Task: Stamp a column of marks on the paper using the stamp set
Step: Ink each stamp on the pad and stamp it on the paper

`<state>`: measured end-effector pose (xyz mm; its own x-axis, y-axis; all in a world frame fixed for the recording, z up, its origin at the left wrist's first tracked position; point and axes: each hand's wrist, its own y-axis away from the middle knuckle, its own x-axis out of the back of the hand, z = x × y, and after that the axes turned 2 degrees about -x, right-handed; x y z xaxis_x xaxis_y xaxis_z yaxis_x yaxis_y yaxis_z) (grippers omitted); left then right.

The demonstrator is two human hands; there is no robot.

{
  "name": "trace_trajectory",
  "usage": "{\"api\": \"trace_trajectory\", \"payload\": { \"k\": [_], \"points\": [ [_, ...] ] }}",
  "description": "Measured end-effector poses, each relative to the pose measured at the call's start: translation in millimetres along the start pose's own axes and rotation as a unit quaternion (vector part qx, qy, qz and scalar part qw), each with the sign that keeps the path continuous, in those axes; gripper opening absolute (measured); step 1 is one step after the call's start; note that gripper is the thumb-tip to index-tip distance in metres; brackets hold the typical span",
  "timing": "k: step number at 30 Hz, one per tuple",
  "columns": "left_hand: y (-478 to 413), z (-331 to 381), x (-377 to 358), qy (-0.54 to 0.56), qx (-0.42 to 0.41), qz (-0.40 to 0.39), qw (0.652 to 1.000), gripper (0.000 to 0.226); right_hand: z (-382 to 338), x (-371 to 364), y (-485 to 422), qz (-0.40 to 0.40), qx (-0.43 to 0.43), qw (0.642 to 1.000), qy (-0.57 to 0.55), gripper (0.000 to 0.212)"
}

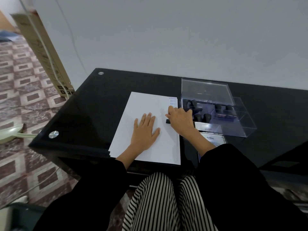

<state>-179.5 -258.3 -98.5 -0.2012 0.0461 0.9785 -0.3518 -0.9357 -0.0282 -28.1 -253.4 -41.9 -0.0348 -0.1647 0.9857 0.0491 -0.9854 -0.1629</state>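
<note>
A stack of white paper (146, 105) lies on a black glass table (93, 105). Blue stamped marks (173, 101) run down in a column at the sheet's upper right corner. My left hand (145, 130) rests flat on the paper with straight fingers. My right hand (180, 119) grips a black stamp (167, 121), pressed down on the paper's right edge just below the marks; the hand covers most of the stamp. Right of the paper stands the clear plastic stamp set box (233, 125), lid up, with several black-handled stamps (202, 116) inside.
A metal ink pad tin (213, 140) lies near the table's front edge, under my right forearm. A tall cardboard box (45, 52) leans on the wall at left. A cable (73, 44) hangs down the wall. Patterned floor lies left of the table.
</note>
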Motion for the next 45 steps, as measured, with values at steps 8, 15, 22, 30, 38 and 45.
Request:
{"api": "trace_trajectory", "payload": {
  "k": [8, 15, 22, 30, 38, 45],
  "points": [
    [-3, 3, 24, 0.103, 0.014, -0.032, 0.994, 0.054, 3, 8, 16, 0.169, -0.063, 0.98, -0.085, 0.01],
    [-5, 19, 53, 0.192, -0.027, 0.005, 0.981, 0.045, 53, 56, 16, 0.171, -0.181, 0.941, -0.23, 0.028],
    [-18, 48, 65, 0.214, -0.083, 0.031, 0.973, 0.039, 109, 64, 18, 0.131, -0.195, 0.936, -0.261, 0.032],
    [-56, 74, 70, 0.208, -0.149, 0.037, 0.966, 0.037, 140, 74, -15, 0.145, -0.208, 0.936, -0.244, 0.033],
    [-106, 97, 64, 0.16, -0.168, 0.016, 0.973, 0.041, 150, 56, -49, 0.111, -0.211, 0.951, -0.196, 0.031],
    [-127, 108, 41, 0.067, -0.125, -0.033, 0.989, 0.052, 143, 34, -57, 0.06, -0.197, 0.966, -0.154, 0.03]
  ]
}}
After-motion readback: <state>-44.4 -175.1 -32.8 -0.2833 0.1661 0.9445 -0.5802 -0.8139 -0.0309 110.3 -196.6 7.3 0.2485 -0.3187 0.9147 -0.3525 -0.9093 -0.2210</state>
